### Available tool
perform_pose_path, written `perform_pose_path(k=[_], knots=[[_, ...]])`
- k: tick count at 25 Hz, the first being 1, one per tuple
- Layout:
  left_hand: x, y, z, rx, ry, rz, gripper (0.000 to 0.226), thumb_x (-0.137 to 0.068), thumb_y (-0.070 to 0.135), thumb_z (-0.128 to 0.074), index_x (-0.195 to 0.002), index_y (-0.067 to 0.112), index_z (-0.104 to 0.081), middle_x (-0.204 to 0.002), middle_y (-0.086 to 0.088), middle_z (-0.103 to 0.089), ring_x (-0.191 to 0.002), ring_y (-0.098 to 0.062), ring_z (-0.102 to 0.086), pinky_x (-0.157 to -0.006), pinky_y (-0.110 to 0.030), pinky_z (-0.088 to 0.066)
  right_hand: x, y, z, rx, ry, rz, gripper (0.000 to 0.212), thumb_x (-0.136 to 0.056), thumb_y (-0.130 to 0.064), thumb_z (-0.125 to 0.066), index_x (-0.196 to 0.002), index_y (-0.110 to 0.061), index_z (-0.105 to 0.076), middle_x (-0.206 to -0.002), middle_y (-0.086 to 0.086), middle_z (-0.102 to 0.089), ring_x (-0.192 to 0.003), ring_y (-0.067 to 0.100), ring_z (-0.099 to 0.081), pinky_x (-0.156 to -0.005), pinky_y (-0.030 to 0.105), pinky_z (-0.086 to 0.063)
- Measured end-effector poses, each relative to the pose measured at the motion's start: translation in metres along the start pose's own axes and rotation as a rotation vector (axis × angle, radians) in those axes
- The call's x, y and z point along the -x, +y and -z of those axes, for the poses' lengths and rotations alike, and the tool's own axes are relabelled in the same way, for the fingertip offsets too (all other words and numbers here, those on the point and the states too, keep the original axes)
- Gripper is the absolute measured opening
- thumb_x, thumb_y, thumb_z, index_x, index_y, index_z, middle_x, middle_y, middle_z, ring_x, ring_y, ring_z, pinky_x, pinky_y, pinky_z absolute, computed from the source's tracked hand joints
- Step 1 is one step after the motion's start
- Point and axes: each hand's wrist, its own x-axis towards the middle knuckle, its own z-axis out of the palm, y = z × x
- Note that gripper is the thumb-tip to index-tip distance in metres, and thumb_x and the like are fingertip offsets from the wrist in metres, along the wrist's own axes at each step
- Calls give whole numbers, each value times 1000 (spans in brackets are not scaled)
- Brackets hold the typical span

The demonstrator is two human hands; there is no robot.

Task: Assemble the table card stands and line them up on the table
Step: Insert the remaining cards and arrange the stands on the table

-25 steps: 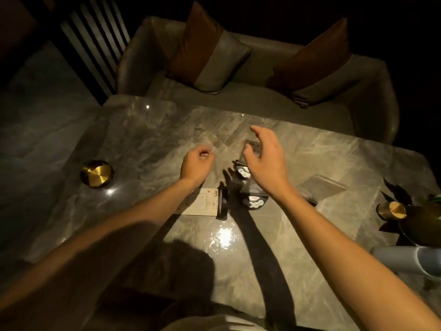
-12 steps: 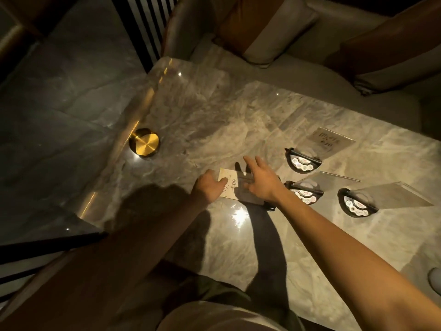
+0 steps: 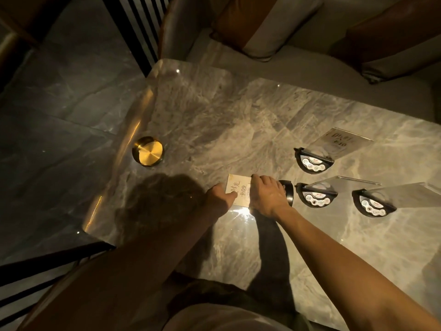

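Pressing down together, the left hand [image 3: 220, 198] pinches the near edge of a printed card [image 3: 238, 192] while the right hand [image 3: 267, 197] lies half-closed over its black base [image 3: 288, 192] on the marble table [image 3: 214, 120]. Three assembled stands [image 3: 315, 161] sit just right.

One view only, from a head-worn wide-angle camera. It looks forward and steeply down from above the near edge of the marble counter [image 3: 238, 120]. The wearer's own lap shows at the bottom edge of the frame, and both forearms enter from below. The left hand [image 3: 219, 199] and right hand [image 3: 267, 197] sit near frame centre, close to the lens. The floor [image 3: 59, 103] fills the left side. The sofa [image 3: 298, 60] lies beyond the counter's far edge at top. Straight lines bow toward the margins. No second view is available for overlap.
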Motion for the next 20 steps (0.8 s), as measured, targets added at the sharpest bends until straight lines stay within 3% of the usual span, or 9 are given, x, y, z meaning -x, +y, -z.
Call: perform_pose_path(k=[2,5,8,10,12,16,20], knots=[[1,5,2,13,-18,-12,48,-70,35,-75,-109,10,-65,-110,-6,-73,-95,-28,-72,-83,-34,-59,-1,-1,4,-5,-24,-44,70,-76,-34,-74,-137,-18,-43,-129,12,-53,-123,33,-48,-106,47,-40],[-5,1,3,-10,-89,-6,38,-81,16,-79,-110,-4,-65,-103,-11,-72,-89,-29,-72,-64,-25,-53,1,4,15,-107,-84,-89,41,-86,-15,-58,-127,-19,-59,-121,12,-60,-113,33,-56,-94,43,-50],[-2,1,5,12,-132,-76,26,-66,19,-80,-90,12,-75,-94,-15,-77,-84,-30,-75,-76,-41,-62,2,19,17,-364,-120,-157,19,-84,-10,-61,-96,-25,-67,-95,-1,-69,-93,25,-67,-75,31,-52],[-1,4,7,62,-85,-148,24,-60,19,-77,-81,24,-67,-86,-12,-75,-79,-33,-74,-71,-42,-62,4,26,20,-552,-84,-197,17,-79,-4,-67,-87,-20,-66,-85,-2,-72,-85,22,-70,-69,29,-53],[2,18,13,98,-81,-224,27,-69,11,-80,-83,26,-62,-84,-8,-72,-74,-32,-72,-63,-37,-60,4,31,29,-674,-42,-214,21,-76,4,-68,-90,-11,-64,-88,2,-74,-83,23,-71,-62,25,-54],[3,66,26,169,-81,-278,28,-82,0,-75,-90,26,-67,-88,-10,-74,-81,-30,-76,-73,-51,-62,5,39,50,-829,87,-200,23,-80,6,-67,-92,-11,-58,-84,-1,-70,-71,17,-63,-56,23,-47],[10,107,32,189,-12,-366,24,-79,3,-79,-88,23,-70,-80,-1,-71,-77,-18,-73,-69,-33,-61,6,41,64,-897,244,-180,20,-85,3,-65,-88,-13,-54,-81,0,-66,-74,18,-60,-66,32,-50]])
